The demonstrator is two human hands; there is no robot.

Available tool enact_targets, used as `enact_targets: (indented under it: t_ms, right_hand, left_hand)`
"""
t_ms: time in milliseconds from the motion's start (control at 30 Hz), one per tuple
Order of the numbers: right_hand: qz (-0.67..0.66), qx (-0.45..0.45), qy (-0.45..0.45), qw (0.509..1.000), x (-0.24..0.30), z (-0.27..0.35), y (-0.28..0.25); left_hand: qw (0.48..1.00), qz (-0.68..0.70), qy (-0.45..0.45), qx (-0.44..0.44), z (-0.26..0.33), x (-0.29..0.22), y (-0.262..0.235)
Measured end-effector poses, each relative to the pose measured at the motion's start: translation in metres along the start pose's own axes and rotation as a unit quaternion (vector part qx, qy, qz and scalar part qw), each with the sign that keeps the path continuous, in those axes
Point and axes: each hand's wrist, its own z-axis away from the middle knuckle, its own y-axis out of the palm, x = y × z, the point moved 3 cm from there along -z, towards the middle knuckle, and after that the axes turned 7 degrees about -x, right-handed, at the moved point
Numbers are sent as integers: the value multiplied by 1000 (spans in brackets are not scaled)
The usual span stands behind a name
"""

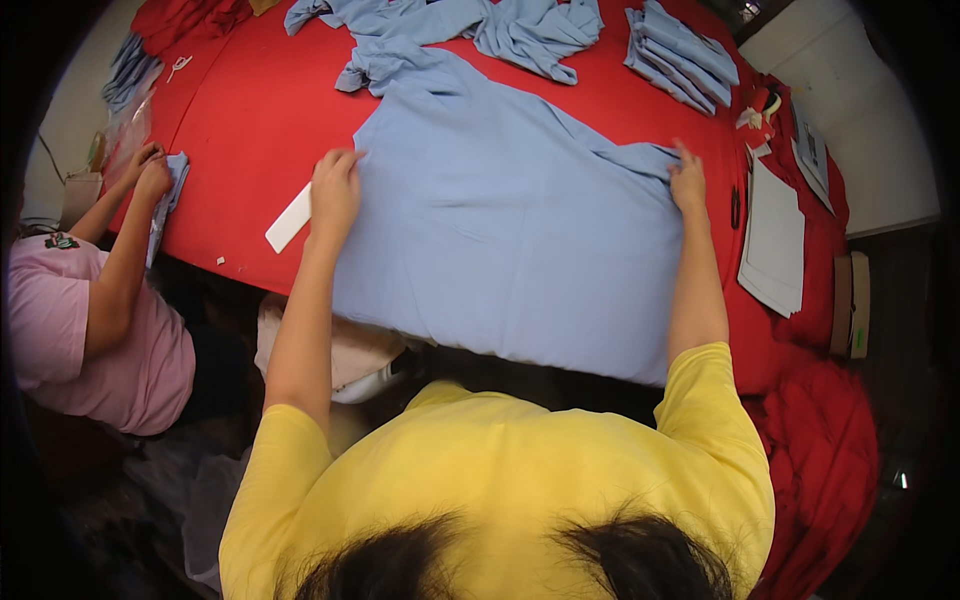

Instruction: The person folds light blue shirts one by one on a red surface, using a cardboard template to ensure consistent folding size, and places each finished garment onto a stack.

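In the head view, stretched both arms forward, well apart; pinched with the right hand (687, 182) the right edge of one smooth blue garment (505, 215), spread on the red cloth-covered desk (235, 135); curled the left hand (336, 187) at its left edge, beside one flat white strip (289, 219); could not tell whether gripping either.

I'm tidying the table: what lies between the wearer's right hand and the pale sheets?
In the head view, a slim black object lies there on the red cloth, between the right hand and the pale sheets.
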Motion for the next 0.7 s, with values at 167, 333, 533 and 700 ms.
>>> enact_targets:
  t_ms: [167, 333, 533, 700]
  right_hand:
    - [83, 9, 98, 992, -29, -66, 3]
    - [170, -14, 154, 973, -1, -16, -6]
    - [250, 68, 139, 956, 22, 21, 22]
    - [256, 92, 121, 955, 10, 7, 25]
  left_hand:
    - [993, -52, -88, 62, -118, 22, 105]
    - [978, -159, -27, 134, -163, -7, 146]
    - [969, -112, 191, 110, -217, 25, 196]
    - [975, 0, 197, 106, -240, 28, 191]
